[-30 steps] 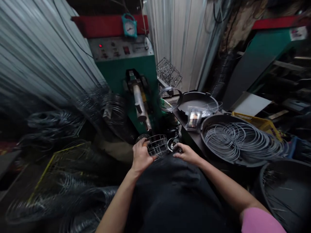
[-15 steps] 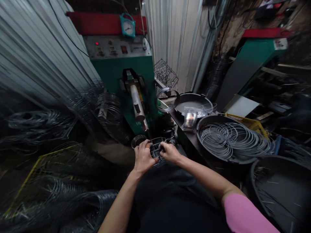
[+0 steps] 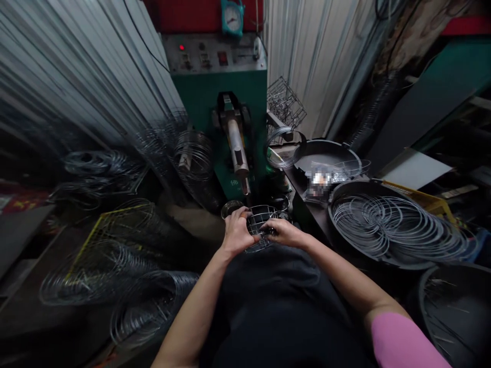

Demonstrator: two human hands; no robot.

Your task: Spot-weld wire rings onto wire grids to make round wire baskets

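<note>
A small round wire basket (image 3: 262,216) with a grid of thin metal rods is in front of my lap, below the spot welder's electrode arm (image 3: 238,149). My left hand (image 3: 238,234) is closed around the basket's left side, thumb along its near edge. My right hand (image 3: 287,233) is at the basket's right side, its fingers pinched together against the grid; what lies between the fingertips is too small and dark to make out. The electrode tip (image 3: 245,188) points down just beyond the basket. Left of it, a round wire piece (image 3: 231,208) is partly hidden by my left hand.
The green welding machine (image 3: 184,92) faces me. On the right are a black pan of wire rings (image 3: 387,225), another black pan (image 3: 326,153) and a dark tub with loose rods (image 3: 460,312). Stacked wire rings (image 3: 143,306) and a yellow-edged crate (image 3: 86,245) lie left.
The view has swung left and slightly down. My right hand's fingers have shifted from a curled pinch to a flatter one against the grid. My left hand keeps its hold on the wire basket.
</note>
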